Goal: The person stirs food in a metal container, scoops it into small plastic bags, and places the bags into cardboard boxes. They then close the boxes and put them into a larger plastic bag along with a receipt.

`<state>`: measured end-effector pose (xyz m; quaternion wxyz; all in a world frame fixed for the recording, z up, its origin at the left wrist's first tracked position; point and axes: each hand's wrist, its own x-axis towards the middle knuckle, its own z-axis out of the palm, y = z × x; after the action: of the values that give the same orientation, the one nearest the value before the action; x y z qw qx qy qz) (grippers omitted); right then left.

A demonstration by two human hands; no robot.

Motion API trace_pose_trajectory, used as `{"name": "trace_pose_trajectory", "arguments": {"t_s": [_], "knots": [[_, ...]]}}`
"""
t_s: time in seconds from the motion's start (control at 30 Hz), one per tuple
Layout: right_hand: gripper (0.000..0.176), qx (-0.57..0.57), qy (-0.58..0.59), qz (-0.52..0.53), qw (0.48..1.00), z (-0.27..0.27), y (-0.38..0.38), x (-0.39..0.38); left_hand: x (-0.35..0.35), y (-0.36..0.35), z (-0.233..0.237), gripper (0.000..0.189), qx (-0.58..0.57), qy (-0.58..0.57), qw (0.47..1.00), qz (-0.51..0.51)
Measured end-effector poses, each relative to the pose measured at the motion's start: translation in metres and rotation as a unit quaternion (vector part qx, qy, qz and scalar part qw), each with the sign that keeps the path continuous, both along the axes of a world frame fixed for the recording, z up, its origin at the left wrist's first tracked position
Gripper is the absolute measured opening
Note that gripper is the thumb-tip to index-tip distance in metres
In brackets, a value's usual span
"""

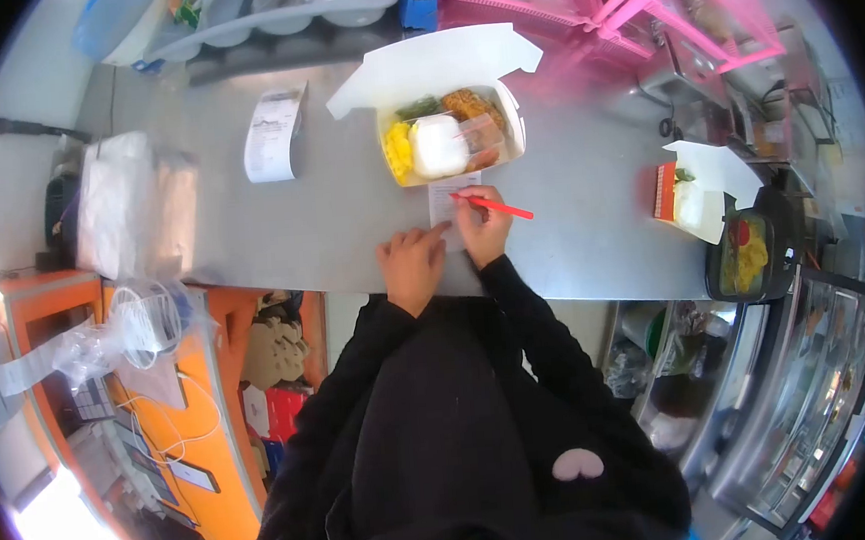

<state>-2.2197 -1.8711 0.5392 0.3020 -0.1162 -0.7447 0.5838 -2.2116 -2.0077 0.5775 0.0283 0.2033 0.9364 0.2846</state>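
My right hand grips a red pen, its tip on a small white slip of paper that lies on the metal counter. Beside the slip, my left hand rests with its fingers apart, the index finger reaching toward the paper's edge. Just beyond the slip stands an open white food box. Inside it are white rice, yellow food, greens and a browned piece of food, with a small clear container on the right.
A printed receipt lies left of the box. Pink baskets and a grey tray line the back. At the right are a smaller open box and a black container. A plastic-wrapped stack stands left.
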Motion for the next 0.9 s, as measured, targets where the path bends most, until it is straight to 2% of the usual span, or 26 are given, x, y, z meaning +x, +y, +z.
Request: {"name": "trace_pose_trajectory", "arguments": {"t_s": [0.03, 0.13, 0.23, 0.33, 0.43, 0.53, 0.63, 0.73, 0.77, 0.87, 0.9], "knots": [[0.005, -0.005, 0.004, -0.01, 1.0, -0.004, 0.0, -0.001, -0.002, -0.002, 0.003, 0.031, -0.014, -0.027, 0.999, -0.011], [0.007, -0.116, -0.006, -0.035, 0.993, -0.006, -0.003, -0.002, -0.008, -0.006, 0.008, 0.034, -0.022, -0.065, 0.997, -0.025], [0.005, -0.067, -0.05, -0.032, 0.996, -0.001, -0.002, 0.001, -0.011, -0.007, 0.008, 0.035, -0.002, -0.081, 0.996, -0.029], [0.007, 0.085, -0.032, 0.026, 0.996, 0.006, -0.003, 0.002, -0.014, -0.006, 0.007, 0.034, 0.008, -0.099, 0.995, -0.022], [0.005, 0.101, -0.053, 0.06, 0.992, 0.013, -0.003, 0.001, -0.015, -0.007, 0.002, 0.034, 0.005, -0.101, 0.995, -0.021], [0.004, 0.078, -0.08, -0.075, 0.991, 0.011, 0.006, -0.003, -0.015, -0.008, -0.001, 0.035, 0.022, -0.105, 0.994, -0.025], [0.004, 0.102, -0.039, -0.005, 0.994, 0.011, 0.003, 0.007, -0.017, -0.007, 0.001, 0.035, 0.027, -0.116, 0.993, -0.023], [0.004, 0.078, -0.066, 0.072, 0.992, 0.014, -0.006, 0.014, -0.019, -0.007, 0.004, 0.032, 0.029, -0.121, 0.992, -0.02], [0.006, 0.095, -0.102, 0.068, 0.988, 0.012, -0.002, 0.015, -0.019, -0.007, 0.004, 0.031, 0.031, -0.12, 0.992, -0.017], [0.005, 0.104, -0.051, -0.056, 0.992, 0.015, 0.006, 0.007, -0.019, -0.006, 0.005, 0.025, 0.033, -0.133, 0.991, -0.014], [0.005, 0.073, -0.041, -0.07, 0.994, 0.012, 0.007, 0.007, -0.02, -0.006, 0.005, 0.023, 0.028, -0.136, 0.99, -0.014]]}}
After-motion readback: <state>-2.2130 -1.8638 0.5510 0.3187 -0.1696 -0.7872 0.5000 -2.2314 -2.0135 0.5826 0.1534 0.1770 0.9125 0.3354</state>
